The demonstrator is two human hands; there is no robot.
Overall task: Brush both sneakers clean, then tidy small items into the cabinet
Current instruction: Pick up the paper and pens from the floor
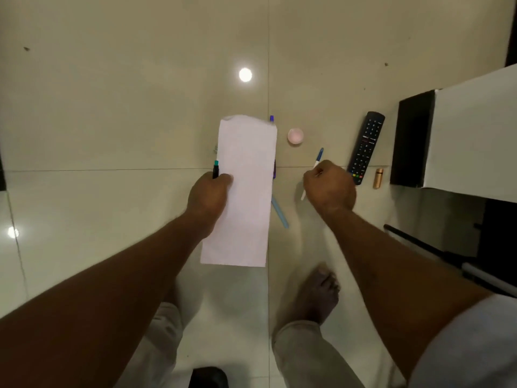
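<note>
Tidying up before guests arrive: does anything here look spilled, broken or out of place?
Nothing looks spilled or broken. Loose items lie scattered on the floor by the cabinet: a remote, a pink pot, a gold tube and a light blue pen. The left hand holds a paper, the right hand a white pen.

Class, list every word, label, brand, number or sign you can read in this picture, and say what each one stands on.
No text here can be read.
The remote control: button marks too small and blurred to read.
The paper in the left hand: the side shown looks blank.
The blue and white pen in the right hand: no legible print.
The gold tube: no label visible.
</note>
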